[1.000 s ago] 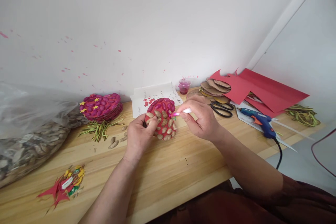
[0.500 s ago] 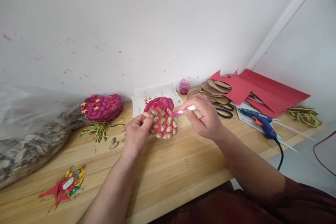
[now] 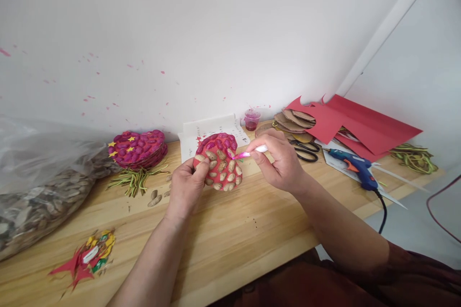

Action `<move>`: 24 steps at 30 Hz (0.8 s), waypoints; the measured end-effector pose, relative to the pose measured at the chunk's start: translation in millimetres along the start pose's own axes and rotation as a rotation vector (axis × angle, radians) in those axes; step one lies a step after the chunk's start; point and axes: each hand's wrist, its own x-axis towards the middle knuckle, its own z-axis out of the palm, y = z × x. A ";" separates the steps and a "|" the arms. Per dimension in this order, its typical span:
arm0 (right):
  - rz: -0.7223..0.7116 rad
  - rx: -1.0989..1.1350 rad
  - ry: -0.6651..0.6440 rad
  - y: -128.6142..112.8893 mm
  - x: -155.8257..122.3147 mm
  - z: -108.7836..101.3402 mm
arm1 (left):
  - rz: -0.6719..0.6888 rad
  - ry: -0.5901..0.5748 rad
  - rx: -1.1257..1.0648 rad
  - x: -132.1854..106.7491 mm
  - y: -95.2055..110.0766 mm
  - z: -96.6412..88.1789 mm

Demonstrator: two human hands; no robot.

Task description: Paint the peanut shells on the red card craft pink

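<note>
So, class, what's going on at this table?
A person's left hand pinches a red piece covered in nut-like lumps by its edge. The right hand holds a white stick with its pink tip at one lump. The upper lumps are magenta, most lower ones bare brown. A magenta-stained cup stands behind.

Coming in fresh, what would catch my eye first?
Likely the red, nut-studded piece in the left hand at centre, with the right hand holding a magenta-tipped brush to it. Further left sits a magenta stack with yellow stars; at right, red paper lies behind a blue glue gun.
</note>
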 end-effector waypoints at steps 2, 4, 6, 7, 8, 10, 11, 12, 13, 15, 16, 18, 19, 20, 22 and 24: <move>0.011 -0.012 0.016 -0.4 0.1 -1.3 | -0.008 0.010 -0.007 0.1 0.1 0.4; 0.025 -0.008 0.034 -1.2 0.6 -2.6 | -0.008 0.018 -0.002 0.3 -0.1 0.3; 0.039 0.017 0.038 -1.8 1.1 -2.7 | 0.000 0.015 0.011 0.4 -0.6 -0.3; 0.042 0.032 0.035 -1.9 1.2 -2.3 | 0.006 0.008 0.016 0.3 -0.8 -0.6; 0.042 0.040 0.031 -1.8 1.3 -1.5 | 0.014 0.002 0.018 0.2 -0.8 -0.7; 0.033 0.038 0.027 -1.2 1.2 -0.1 | 0.024 -0.001 0.021 -0.3 -0.4 -0.6; 0.030 0.029 0.027 -0.8 1.0 0.3 | 0.028 -0.002 0.021 -0.6 0.1 -0.3; 0.030 0.018 0.026 -0.4 0.8 0.3 | 0.029 -0.004 0.019 -0.8 0.6 0.2; 0.033 0.008 0.025 -0.1 0.6 0.0 | 0.027 -0.004 0.012 -1.0 1.1 0.8; 0.052 -0.008 0.030 0.4 0.2 -1.5 | 0.010 0.004 -0.010 -1.2 2.3 2.4; 0.064 -0.008 0.041 0.5 0.0 -2.3 | -0.006 0.010 -0.029 -1.3 3.0 3.3; 0.095 0.017 0.066 0.9 -0.3 -3.5 | -0.052 0.022 -0.082 -1.5 4.9 5.4; 0.111 0.040 0.076 1.1 -0.5 -3.8 | -0.075 0.023 -0.114 -1.7 6.4 6.6; 0.127 0.066 0.082 1.5 -0.8 -3.8 | -0.093 0.022 -0.148 -2.2 8.2 7.8; 0.162 0.106 0.090 2.3 -1.4 -3.5 | -0.116 0.014 -0.209 -3.5 12.6 10.5; 0.193 0.121 0.104 3.3 -2.3 -2.9 | -0.138 0.006 -0.256 -4.7 16.9 12.7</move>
